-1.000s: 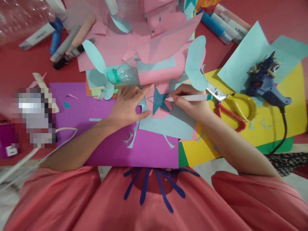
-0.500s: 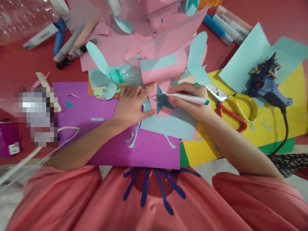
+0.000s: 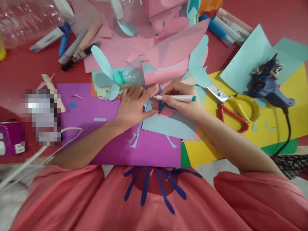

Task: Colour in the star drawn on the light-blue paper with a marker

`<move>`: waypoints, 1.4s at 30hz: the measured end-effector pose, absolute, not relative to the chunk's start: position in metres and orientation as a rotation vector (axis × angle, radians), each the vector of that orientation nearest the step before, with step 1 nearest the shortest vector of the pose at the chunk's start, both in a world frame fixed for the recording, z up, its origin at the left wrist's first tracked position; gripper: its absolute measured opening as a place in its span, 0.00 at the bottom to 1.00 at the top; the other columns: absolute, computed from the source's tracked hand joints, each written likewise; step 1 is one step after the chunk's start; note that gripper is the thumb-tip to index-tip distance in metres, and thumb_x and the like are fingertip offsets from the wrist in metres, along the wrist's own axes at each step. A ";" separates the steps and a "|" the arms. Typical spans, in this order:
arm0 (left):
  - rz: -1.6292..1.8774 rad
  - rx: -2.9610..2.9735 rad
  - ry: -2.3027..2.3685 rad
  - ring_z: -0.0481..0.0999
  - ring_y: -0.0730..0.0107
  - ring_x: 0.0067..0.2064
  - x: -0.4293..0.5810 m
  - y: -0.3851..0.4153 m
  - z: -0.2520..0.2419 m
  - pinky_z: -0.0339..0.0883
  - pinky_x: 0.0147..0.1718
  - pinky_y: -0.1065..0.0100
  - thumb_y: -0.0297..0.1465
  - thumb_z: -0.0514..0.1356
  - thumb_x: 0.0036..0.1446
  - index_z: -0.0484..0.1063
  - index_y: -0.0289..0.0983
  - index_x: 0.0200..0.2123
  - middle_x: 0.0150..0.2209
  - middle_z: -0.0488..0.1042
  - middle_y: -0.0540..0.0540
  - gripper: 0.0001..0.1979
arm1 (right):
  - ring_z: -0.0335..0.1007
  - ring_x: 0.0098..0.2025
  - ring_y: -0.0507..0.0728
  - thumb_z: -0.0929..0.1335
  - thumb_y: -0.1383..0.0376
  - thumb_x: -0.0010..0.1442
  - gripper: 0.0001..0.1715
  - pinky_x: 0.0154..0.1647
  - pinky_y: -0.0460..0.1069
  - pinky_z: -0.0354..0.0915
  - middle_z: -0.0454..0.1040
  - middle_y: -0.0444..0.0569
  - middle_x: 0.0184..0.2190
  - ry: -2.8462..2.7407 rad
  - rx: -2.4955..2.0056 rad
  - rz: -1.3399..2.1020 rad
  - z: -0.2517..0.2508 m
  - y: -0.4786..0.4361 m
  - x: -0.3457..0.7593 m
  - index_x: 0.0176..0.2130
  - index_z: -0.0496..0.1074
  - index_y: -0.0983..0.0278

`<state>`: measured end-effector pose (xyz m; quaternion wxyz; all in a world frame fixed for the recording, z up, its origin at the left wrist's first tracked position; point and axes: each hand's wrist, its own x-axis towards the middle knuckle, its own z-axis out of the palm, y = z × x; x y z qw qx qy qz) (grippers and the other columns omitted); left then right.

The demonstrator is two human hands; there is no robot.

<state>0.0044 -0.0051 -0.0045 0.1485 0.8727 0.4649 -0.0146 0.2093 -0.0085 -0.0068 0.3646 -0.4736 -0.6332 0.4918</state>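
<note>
A white marker with a teal end [image 3: 178, 97] is pinched in my right hand [image 3: 184, 101], its tip on a pink paper piece bearing a teal star [image 3: 160, 107], which my hand partly covers. My left hand [image 3: 134, 104] lies flat with fingers spread, thumb and index finger at either side of the pink piece's left part. Under the piece lies a light blue sheet [image 3: 168, 123]. Just beyond my hands rests a clear bottle [image 3: 131, 75] wrapped in pink paper, with light blue paper shapes at both ends.
Red-and-yellow scissors [image 3: 232, 112] and a blue glue gun [image 3: 271, 91] lie at the right on yellow paper [image 3: 292, 125]. Several markers lie at upper left and upper right. Purple paper [image 3: 149, 152] with scraps is nearest me; a blurred-out object [image 3: 44, 117] lies left.
My right hand has moved left with the marker, bringing its tip from the teal star to the pink area beside my left hand. The view has shifted slightly.
</note>
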 end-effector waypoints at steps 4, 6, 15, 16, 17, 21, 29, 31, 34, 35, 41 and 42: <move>-0.004 2.492 1.336 0.69 0.50 0.52 0.004 -0.004 -0.007 0.58 0.53 0.54 0.41 0.57 0.63 0.57 0.43 0.67 0.47 0.71 0.41 0.30 | 0.70 0.29 0.53 0.71 0.54 0.58 0.13 0.31 0.50 0.66 0.76 0.46 0.28 -1.649 -1.210 1.271 -0.009 -0.009 0.209 0.31 0.74 0.61; -0.012 2.477 1.340 0.69 0.50 0.53 0.004 -0.003 -0.006 0.58 0.53 0.53 0.40 0.58 0.63 0.58 0.43 0.66 0.47 0.71 0.41 0.30 | 0.70 0.29 0.53 0.71 0.54 0.58 0.13 0.30 0.50 0.66 0.76 0.45 0.27 -1.652 -1.213 1.272 -0.011 -0.009 0.210 0.30 0.74 0.60; 0.028 2.470 1.342 0.68 0.51 0.52 0.003 -0.003 -0.007 0.57 0.54 0.54 0.40 0.57 0.61 0.59 0.44 0.65 0.47 0.71 0.43 0.30 | 0.68 0.26 0.53 0.74 0.56 0.55 0.09 0.28 0.50 0.65 0.75 0.43 0.26 -1.657 -1.256 1.228 -0.015 -0.010 0.209 0.30 0.75 0.58; 0.030 2.468 1.343 0.68 0.51 0.52 0.003 -0.003 -0.007 0.57 0.53 0.54 0.40 0.58 0.61 0.58 0.44 0.66 0.47 0.71 0.43 0.30 | 0.68 0.26 0.53 0.74 0.57 0.55 0.08 0.28 0.50 0.65 0.75 0.43 0.26 -1.658 -1.263 1.229 -0.015 -0.010 0.208 0.30 0.75 0.57; 0.026 2.465 1.345 0.68 0.50 0.52 0.003 -0.002 -0.007 0.57 0.53 0.53 0.40 0.58 0.61 0.58 0.44 0.66 0.47 0.71 0.43 0.31 | 0.68 0.27 0.53 0.74 0.57 0.54 0.08 0.28 0.50 0.65 0.75 0.43 0.26 -1.658 -1.269 1.228 -0.015 -0.009 0.208 0.30 0.75 0.57; -0.008 2.459 1.341 0.68 0.51 0.52 0.004 -0.002 -0.006 0.57 0.54 0.53 0.40 0.57 0.62 0.60 0.41 0.65 0.47 0.71 0.42 0.29 | 0.68 0.27 0.53 0.73 0.59 0.55 0.06 0.29 0.50 0.64 0.75 0.43 0.26 -1.659 -1.247 1.234 -0.015 -0.009 0.208 0.30 0.75 0.58; 0.006 2.479 1.331 0.69 0.51 0.52 0.002 -0.002 -0.007 0.58 0.53 0.54 0.41 0.57 0.63 0.58 0.42 0.66 0.47 0.72 0.43 0.30 | 0.68 0.29 0.53 0.70 0.60 0.57 0.07 0.31 0.50 0.65 0.76 0.44 0.28 -1.685 -1.240 1.228 -0.014 -0.009 0.211 0.31 0.74 0.60; 0.010 2.486 1.336 0.69 0.51 0.52 0.002 -0.002 -0.007 0.58 0.53 0.54 0.41 0.57 0.63 0.56 0.43 0.67 0.46 0.72 0.43 0.31 | 0.69 0.30 0.53 0.69 0.59 0.58 0.09 0.32 0.50 0.65 0.75 0.45 0.28 -1.676 -1.266 1.222 -0.011 -0.008 0.212 0.29 0.73 0.59; 0.019 2.483 1.337 0.69 0.51 0.52 0.002 -0.002 -0.008 0.58 0.53 0.54 0.41 0.57 0.62 0.56 0.45 0.67 0.46 0.72 0.43 0.31 | 0.69 0.30 0.53 0.69 0.59 0.58 0.09 0.32 0.50 0.65 0.75 0.45 0.28 -1.686 -1.279 1.210 -0.009 -0.008 0.212 0.28 0.73 0.60; 0.018 2.479 1.338 0.69 0.51 0.52 0.002 -0.002 -0.007 0.58 0.53 0.54 0.41 0.57 0.62 0.57 0.45 0.66 0.46 0.72 0.43 0.30 | 0.69 0.30 0.53 0.69 0.60 0.58 0.09 0.32 0.50 0.64 0.75 0.45 0.28 -1.690 -1.269 1.209 -0.009 -0.008 0.212 0.29 0.73 0.60; -0.007 2.463 1.351 0.69 0.51 0.52 0.003 -0.002 -0.005 0.58 0.53 0.54 0.41 0.57 0.62 0.59 0.44 0.65 0.46 0.71 0.43 0.29 | 0.68 0.28 0.53 0.70 0.59 0.58 0.08 0.30 0.49 0.63 0.77 0.45 0.28 -1.676 -1.205 1.240 -0.014 -0.008 0.210 0.31 0.74 0.61; -0.015 2.462 1.346 0.69 0.51 0.52 0.004 -0.002 -0.005 0.58 0.53 0.54 0.41 0.56 0.63 0.59 0.43 0.65 0.46 0.71 0.43 0.29 | 0.68 0.28 0.53 0.70 0.58 0.57 0.09 0.30 0.49 0.64 0.77 0.45 0.28 -1.673 -1.211 1.244 -0.015 -0.008 0.210 0.31 0.74 0.61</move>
